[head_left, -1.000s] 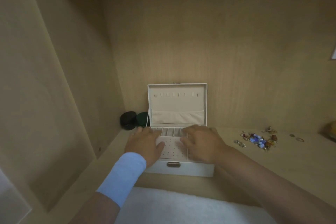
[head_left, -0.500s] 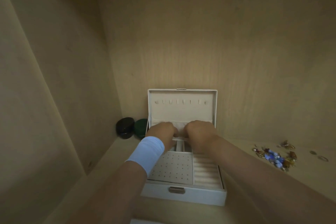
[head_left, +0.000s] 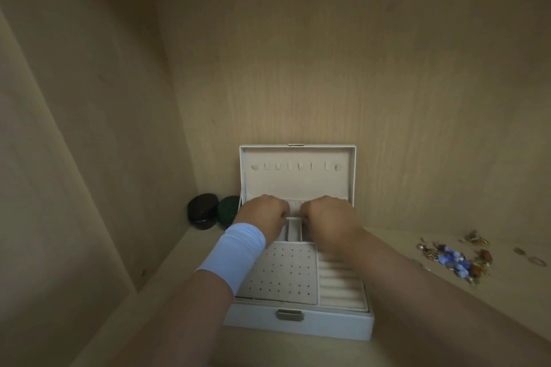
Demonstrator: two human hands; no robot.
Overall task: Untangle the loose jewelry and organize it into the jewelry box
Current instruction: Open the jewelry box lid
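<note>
White leatherette jewelry box [head_left: 298,322], near edge of wooden shelf [head_left: 417,322], lid upright: rigid, light; I'd hold by side walls.

My left hand [head_left: 264,214], right hand [head_left: 328,217]: curled over rear tray compartments; whether gripping anything, cannot tell.

Tangled bead-and-chain jewelry [head_left: 456,259], right, well apart: limp, snag-prone, fragile; I'd pinch single strands.

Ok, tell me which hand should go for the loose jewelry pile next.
Probably the right hand: the jewelry pile lies on the shelf to the box's right, on that hand's side. The left hand would have to cross over.
</note>
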